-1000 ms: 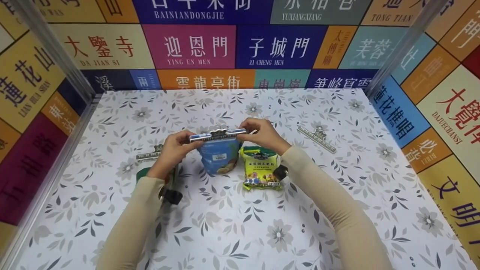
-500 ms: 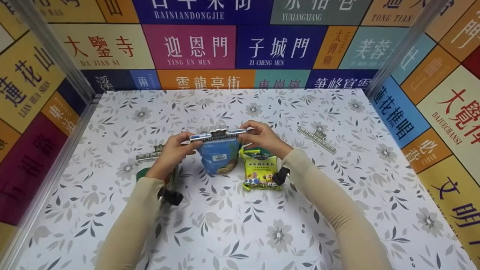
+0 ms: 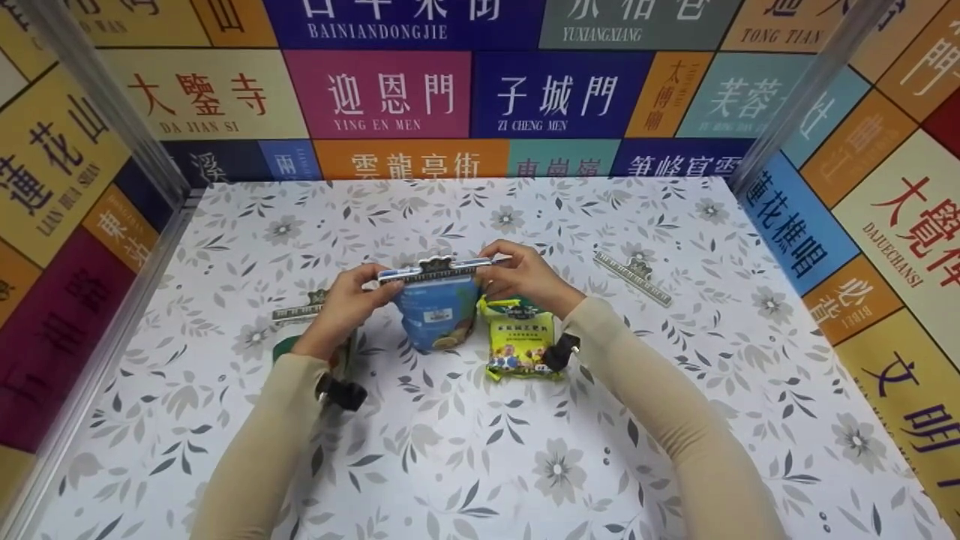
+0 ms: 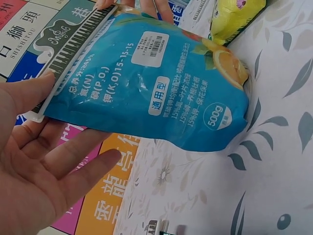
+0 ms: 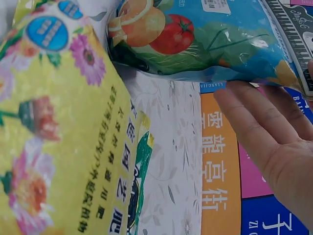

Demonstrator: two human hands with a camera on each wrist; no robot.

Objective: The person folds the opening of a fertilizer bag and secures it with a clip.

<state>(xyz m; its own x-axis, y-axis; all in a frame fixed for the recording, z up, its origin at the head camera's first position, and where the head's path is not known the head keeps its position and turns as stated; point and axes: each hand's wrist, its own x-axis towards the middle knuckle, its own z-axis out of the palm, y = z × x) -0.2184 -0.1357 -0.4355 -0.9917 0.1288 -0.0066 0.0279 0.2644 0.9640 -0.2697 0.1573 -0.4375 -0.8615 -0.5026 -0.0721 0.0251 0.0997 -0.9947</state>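
Observation:
A blue fertilizer bag, printed with fruit and "500g", stands upright with a long metal clip across its top. The clip has a piano-key pattern. My left hand pinches the clip's left end, thumb in front and fingers behind the bag. At the other end, my right hand pinches the clip, its thumb mostly outside the right wrist view and its other fingers behind the bag. Beside the blue bag, under my right wrist, lies a yellow flower-printed fertilizer bag.
On the left, a green and white bag with a matching clip is partly hidden by my left hand. A loose piano-key clip lies at the right. Walls printed with large characters enclose the flowered table.
My right hand has shifted slightly down and outward along the clip's right end. The bag's top has tipped very slightly; my left hand keeps its hold.

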